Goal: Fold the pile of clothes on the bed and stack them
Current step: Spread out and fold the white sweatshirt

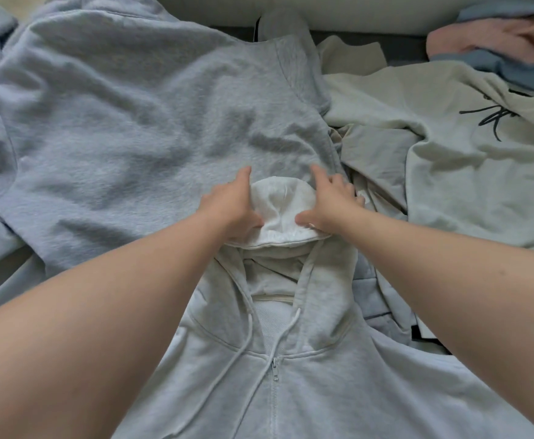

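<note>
Light grey zip hoodie (307, 375) lies front-up, nearest the camera, on top of the other clothes on the bed. Zip is closed to the chest, pull (274, 372) at the top, and two white drawcords (243, 337) trail down either side.

The hood (283, 210) is turned back with its white lining up, and rests on a larger grey sweatshirt (132, 122).

Left hand (234, 207) grips the hood's left edge: thumb on the lining, index finger straight. Right hand (329, 204) grips the right edge: thumb on the lining, index out, other fingers curled. Both look like pinches, though the fabric hides the fingers underneath.

A cream tee (449, 147) lies to the right. Its dark handwritten-style print (494, 117) is partly folded under and unreadable.

Pink (487, 42) and blue (519, 71) garments are bunched at far right.
</note>
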Motion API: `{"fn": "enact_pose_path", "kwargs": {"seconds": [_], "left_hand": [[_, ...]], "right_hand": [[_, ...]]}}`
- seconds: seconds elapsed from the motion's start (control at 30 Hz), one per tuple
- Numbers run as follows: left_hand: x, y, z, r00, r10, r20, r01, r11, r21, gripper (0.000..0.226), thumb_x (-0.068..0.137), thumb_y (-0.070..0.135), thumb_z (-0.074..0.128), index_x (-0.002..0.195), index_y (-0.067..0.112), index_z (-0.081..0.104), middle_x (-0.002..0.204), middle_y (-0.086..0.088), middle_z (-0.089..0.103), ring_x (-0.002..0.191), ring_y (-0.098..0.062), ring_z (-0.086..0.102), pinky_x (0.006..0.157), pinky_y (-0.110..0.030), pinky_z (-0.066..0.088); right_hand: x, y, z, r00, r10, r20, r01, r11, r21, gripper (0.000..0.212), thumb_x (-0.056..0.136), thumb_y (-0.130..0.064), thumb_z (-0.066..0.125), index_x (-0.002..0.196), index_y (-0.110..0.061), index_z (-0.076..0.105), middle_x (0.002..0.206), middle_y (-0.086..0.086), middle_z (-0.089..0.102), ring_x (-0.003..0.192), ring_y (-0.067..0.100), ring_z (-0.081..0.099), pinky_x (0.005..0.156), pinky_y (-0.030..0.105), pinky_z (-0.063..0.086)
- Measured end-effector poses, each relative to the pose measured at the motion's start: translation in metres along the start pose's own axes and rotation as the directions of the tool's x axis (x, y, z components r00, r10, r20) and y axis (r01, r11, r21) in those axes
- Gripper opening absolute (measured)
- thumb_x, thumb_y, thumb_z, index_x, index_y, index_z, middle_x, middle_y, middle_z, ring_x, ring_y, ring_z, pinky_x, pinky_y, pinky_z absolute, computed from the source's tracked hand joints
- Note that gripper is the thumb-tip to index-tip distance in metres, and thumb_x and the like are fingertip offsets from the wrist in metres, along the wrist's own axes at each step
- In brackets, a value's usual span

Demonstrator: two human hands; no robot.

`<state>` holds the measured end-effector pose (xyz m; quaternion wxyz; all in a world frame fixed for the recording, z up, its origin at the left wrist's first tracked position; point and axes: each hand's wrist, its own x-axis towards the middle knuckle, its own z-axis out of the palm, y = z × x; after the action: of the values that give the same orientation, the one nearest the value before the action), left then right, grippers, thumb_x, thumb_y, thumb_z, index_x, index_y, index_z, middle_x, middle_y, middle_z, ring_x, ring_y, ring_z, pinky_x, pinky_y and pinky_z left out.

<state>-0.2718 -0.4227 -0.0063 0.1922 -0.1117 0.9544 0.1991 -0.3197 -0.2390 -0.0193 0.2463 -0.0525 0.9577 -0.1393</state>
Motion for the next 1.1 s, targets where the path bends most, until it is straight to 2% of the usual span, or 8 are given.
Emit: {"fn": "enact_pose_path", "kwargs": {"seconds": [0.17,0.3,0.37,0.43,0.57,0.7,0.83,1.1], "left_hand": [[-0.005,-0.006,-0.009,0.987,0.078,-0.142,-0.086,0.995,-0.053,0.022,0.085,0.011,0.066,0.098,0.028,0.065,0.088,0.008,0.061,0.099,-0.024,0.060,0.077,-0.037,0.048],[-0.013,-0.009,-0.024,0.962,0.185,-0.199,-0.205,0.976,-0.080,0.025,0.087,0.013,0.065,0.082,0.036,0.058,0.083,0.014,0.057,0.090,-0.020,0.056,0.074,-0.038,0.048],[-0.018,-0.011,-0.030,0.950,0.213,-0.228,-0.243,0.963,-0.114,0.029,0.087,0.008,0.063,0.077,0.034,0.053,0.085,0.012,0.052,0.090,-0.019,0.052,0.071,-0.034,0.040],[-0.023,-0.015,-0.034,0.959,0.179,-0.221,-0.221,0.958,-0.183,0.031,0.089,0.006,0.059,0.074,0.030,0.047,0.090,0.007,0.055,0.091,-0.021,0.052,0.070,-0.032,0.037],[-0.036,-0.012,-0.039,0.995,0.084,-0.053,-0.095,0.960,-0.265,0.015,0.091,0.022,0.065,0.093,0.020,0.050,0.105,-0.002,0.064,0.099,-0.024,0.060,0.078,-0.037,0.047],[-0.048,0.001,-0.049,0.990,0.064,0.125,-0.010,0.923,-0.386,0.073,0.077,0.054,0.080,0.137,0.026,0.048,0.112,0.007,0.055,0.104,-0.014,0.057,0.091,-0.034,0.048],[-0.052,0.002,-0.046,0.989,0.142,-0.036,-0.146,0.926,-0.349,0.025,0.094,0.042,0.067,0.079,0.022,0.067,0.069,0.008,0.055,0.065,-0.011,0.050,0.062,-0.029,0.039],[-0.114,-0.018,-0.034,0.901,0.286,-0.326,-0.349,0.924,-0.154,0.017,0.093,0.024,0.066,0.084,0.016,0.053,0.077,0.004,0.056,0.074,-0.018,0.050,0.063,-0.036,0.040]], "right_hand": [[0.002,-0.004,-0.006,0.994,-0.083,-0.073,0.084,0.996,0.010,0.096,0.079,-0.047,0.077,0.154,-0.040,0.018,0.160,0.002,0.016,0.145,0.031,0.019,0.117,0.050,0.021],[0.004,-0.008,-0.019,0.999,-0.033,-0.003,0.033,0.996,0.078,0.065,0.081,-0.037,0.075,0.139,-0.039,0.046,0.153,0.001,0.030,0.141,0.032,0.029,0.115,0.048,0.027],[-0.001,-0.007,-0.027,0.998,-0.049,-0.040,0.054,0.992,0.117,0.016,0.082,-0.033,0.073,0.093,-0.033,0.061,0.119,0.001,0.056,0.120,0.033,0.051,0.103,0.048,0.041],[-0.007,-0.004,-0.032,0.991,-0.108,-0.083,0.123,0.971,0.207,0.021,0.085,-0.029,0.069,0.075,-0.024,0.051,0.086,-0.001,0.059,0.096,0.029,0.059,0.084,0.042,0.047],[-0.025,0.003,-0.044,0.933,-0.225,-0.282,0.309,0.902,0.303,0.015,0.090,-0.021,0.062,0.084,-0.019,0.049,0.076,-0.002,0.056,0.071,0.018,0.051,0.062,0.034,0.038],[-0.040,0.011,-0.048,0.920,-0.246,-0.304,0.358,0.843,0.402,0.008,0.092,-0.023,0.065,0.092,-0.030,0.060,0.080,-0.006,0.065,0.076,0.011,0.059,0.067,0.031,0.046],[-0.053,0.019,-0.054,0.927,-0.253,-0.276,0.351,0.842,0.409,0.011,0.097,-0.026,0.064,0.091,-0.021,0.071,0.078,-0.002,0.064,0.071,0.010,0.054,0.069,0.033,0.044],[-0.124,0.017,-0.046,0.852,-0.389,-0.349,0.478,0.850,0.219,0.005,0.092,-0.020,0.069,0.088,-0.017,0.067,0.082,0.002,0.067,0.081,0.022,0.062,0.074,0.037,0.048]]}}
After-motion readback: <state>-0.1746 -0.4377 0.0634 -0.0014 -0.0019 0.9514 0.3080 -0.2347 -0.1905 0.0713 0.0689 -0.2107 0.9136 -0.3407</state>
